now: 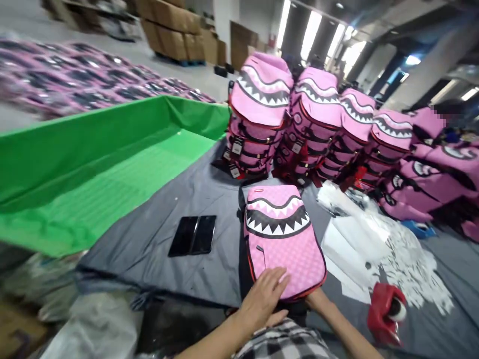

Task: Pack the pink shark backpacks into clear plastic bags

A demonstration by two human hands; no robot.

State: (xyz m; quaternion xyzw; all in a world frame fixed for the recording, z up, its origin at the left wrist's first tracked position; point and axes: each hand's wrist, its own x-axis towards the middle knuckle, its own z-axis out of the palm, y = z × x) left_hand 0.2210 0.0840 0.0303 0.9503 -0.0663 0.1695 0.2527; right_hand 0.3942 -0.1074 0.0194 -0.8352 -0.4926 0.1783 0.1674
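The left hand lies flat on the lower part of a pink backpack, with the forearm reaching in from the bottom of the view. Its fingers are open and spread, pressing on the dotted front without gripping anything. The right hand comes in from the lower right, with the wrist angled toward the bag's bottom edge. Its fingers pass out of sight under or behind the backpack, so I cannot tell whether they are open or closed. The backpack lies flat on a gray tarp, just above the person's checked shirt, with its shark-mouth print and white teeth facing up and its top pointing away from the person. Just left of it on the tarp are 2 glossy black flat rectangles, side by side. To its right, a red tape dispenser sits near the hand, beside a spread of white paper scraps. Past the backpack stand upright stacks of matching pink backpacks, with more piled at the far right. A green-lined bin fills the left side, and beyond it lies a wide spread of pink bags. Cardboard cartons stand on a pallet in the background.
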